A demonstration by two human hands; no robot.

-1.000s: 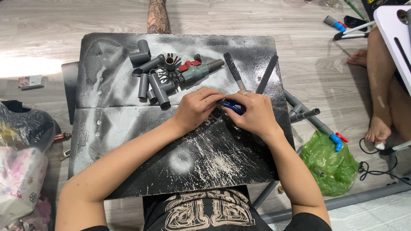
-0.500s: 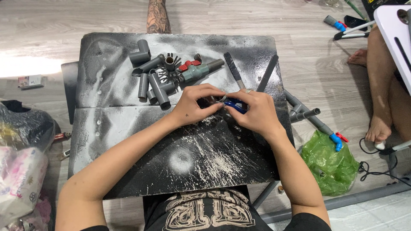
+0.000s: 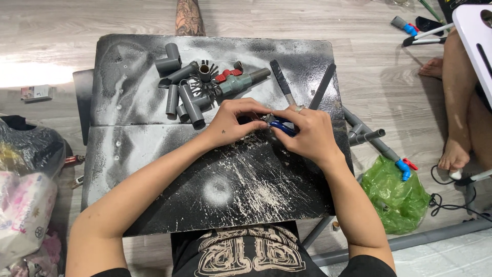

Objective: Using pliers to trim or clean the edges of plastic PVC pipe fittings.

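Both hands meet over the middle of the black, paint-spattered bench. The left hand and right hand each close their grip on a small blue-handled part held between them, just above the benchtop. Grey plastic pipe fittings lie near, beyond the left hand.

Small blue-handled part, mostly hidden, low over the black board's middle.
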